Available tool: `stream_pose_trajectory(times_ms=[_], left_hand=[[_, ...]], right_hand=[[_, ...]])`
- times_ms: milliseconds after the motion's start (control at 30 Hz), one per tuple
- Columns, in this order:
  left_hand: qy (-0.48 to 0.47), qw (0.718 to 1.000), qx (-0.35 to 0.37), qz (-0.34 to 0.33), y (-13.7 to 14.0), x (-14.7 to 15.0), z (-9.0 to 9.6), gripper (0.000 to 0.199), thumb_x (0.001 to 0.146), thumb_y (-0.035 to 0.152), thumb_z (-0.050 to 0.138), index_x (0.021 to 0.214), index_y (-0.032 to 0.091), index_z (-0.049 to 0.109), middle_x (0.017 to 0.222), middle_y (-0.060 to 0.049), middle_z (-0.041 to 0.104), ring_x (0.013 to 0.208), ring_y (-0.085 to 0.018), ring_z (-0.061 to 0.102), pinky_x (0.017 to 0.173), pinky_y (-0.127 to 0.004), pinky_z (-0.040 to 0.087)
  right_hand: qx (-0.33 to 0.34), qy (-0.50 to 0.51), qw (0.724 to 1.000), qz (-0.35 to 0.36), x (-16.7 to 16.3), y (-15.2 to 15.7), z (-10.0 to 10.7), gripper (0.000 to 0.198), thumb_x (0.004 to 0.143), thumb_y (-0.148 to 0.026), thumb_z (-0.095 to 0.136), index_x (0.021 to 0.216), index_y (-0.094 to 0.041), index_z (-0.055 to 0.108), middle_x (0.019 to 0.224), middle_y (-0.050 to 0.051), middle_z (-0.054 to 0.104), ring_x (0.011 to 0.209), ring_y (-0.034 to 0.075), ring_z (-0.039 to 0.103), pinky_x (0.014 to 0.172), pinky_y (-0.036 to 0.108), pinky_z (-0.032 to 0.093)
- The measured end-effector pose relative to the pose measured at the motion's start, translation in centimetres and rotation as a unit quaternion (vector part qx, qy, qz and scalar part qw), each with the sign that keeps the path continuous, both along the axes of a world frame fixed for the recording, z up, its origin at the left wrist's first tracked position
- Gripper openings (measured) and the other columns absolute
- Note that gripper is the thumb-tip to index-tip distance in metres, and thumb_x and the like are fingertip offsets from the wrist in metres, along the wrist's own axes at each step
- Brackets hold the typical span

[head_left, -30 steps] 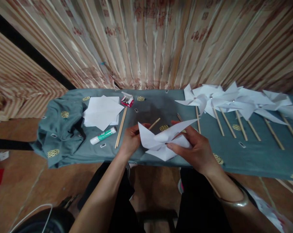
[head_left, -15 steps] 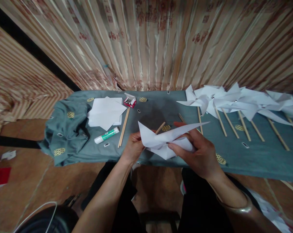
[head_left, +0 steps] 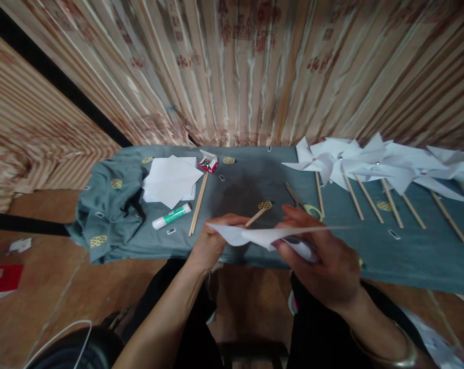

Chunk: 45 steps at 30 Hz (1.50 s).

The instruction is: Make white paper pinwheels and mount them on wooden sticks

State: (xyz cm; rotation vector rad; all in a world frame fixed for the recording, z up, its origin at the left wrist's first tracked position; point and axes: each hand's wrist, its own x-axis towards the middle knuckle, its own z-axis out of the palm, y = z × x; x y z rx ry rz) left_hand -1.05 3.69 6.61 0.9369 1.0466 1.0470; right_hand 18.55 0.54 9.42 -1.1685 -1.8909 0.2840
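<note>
A white paper pinwheel (head_left: 237, 236) is held over the near edge of the table, turned almost edge-on, with one long point reaching right. My left hand (head_left: 210, 246) is closed at its left side, the fingertips partly hidden behind the paper. Beside those fingers a wooden stick (head_left: 258, 217) sticks out past the far side of the paper; where it meets the pinwheel is hidden. My right hand (head_left: 324, 261), slightly blurred, grips the pinwheel's right part between thumb and fingers. Just beyond it lie scissors (head_left: 312, 210) with a yellow-green handle.
Several finished pinwheels (head_left: 378, 159) on sticks overlap at the right. At the left lie a stack of white paper (head_left: 170, 179), a glue stick (head_left: 172, 216), loose wooden sticks (head_left: 198, 205) and an open red box (head_left: 208, 162) of small metal pieces. A patterned green cloth (head_left: 239, 179) covers the table.
The pinwheel has tipped from showing its folded face to nearly edge-on. My right hand has moved slightly right and down with it; the scissors' handle now shows more.
</note>
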Motion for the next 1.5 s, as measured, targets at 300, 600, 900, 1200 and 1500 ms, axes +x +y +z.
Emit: stream_pose_trajectory(times_ms=[300,600,900,1200,1500], left_hand=[[-0.053,0.998,-0.012,-0.044,-0.9,-0.3,0.0,0.012,0.069,0.029,0.081,0.079,0.022,0.082,0.080,-0.005,0.070,0.067,-0.012,0.057,0.059,-0.023,0.040],[-0.043,0.996,0.011,-0.072,-1.2,-0.4,0.0,0.014,0.073,0.033,0.081,0.084,0.024,0.082,0.083,-0.006,0.072,0.072,-0.012,0.060,0.064,-0.022,0.041],[-0.045,0.996,0.032,-0.073,-1.1,-0.5,-0.3,0.013,0.074,0.033,0.080,0.084,0.025,0.082,0.085,-0.007,0.074,0.076,-0.014,0.062,0.067,-0.023,0.043],[-0.040,0.996,0.027,-0.075,-1.0,-0.4,-0.1,0.012,0.073,0.033,0.080,0.083,0.026,0.082,0.085,-0.006,0.074,0.074,-0.012,0.061,0.067,-0.021,0.044],[-0.020,0.998,0.018,-0.065,-1.2,-0.5,0.1,0.019,0.069,0.039,0.083,0.081,0.025,0.082,0.080,-0.007,0.073,0.072,-0.013,0.061,0.064,-0.022,0.044]], right_hand=[[0.123,-0.036,0.991,0.045,-0.1,-0.1,0.5,0.063,0.092,-0.015,0.057,0.150,-0.024,0.033,0.092,0.003,0.076,0.091,0.022,0.072,0.085,0.037,0.060],[0.126,-0.055,0.989,0.052,-0.1,0.1,1.1,0.054,0.092,-0.018,0.059,0.143,-0.015,0.040,0.086,0.005,0.076,0.089,0.020,0.072,0.087,0.032,0.059],[0.088,-0.049,0.993,0.057,0.3,0.2,1.0,0.042,0.093,-0.018,0.056,0.135,-0.016,0.048,0.086,0.005,0.074,0.091,0.020,0.070,0.090,0.031,0.057],[0.104,-0.027,0.992,0.073,0.1,0.1,1.3,0.058,0.090,-0.017,0.062,0.144,-0.016,0.039,0.088,0.005,0.073,0.090,0.019,0.070,0.089,0.031,0.058],[-0.041,0.053,0.998,-0.001,-0.1,-0.3,0.1,0.041,0.086,-0.019,0.062,0.126,-0.024,0.058,0.092,0.001,0.077,0.087,0.018,0.073,0.076,0.027,0.060]])
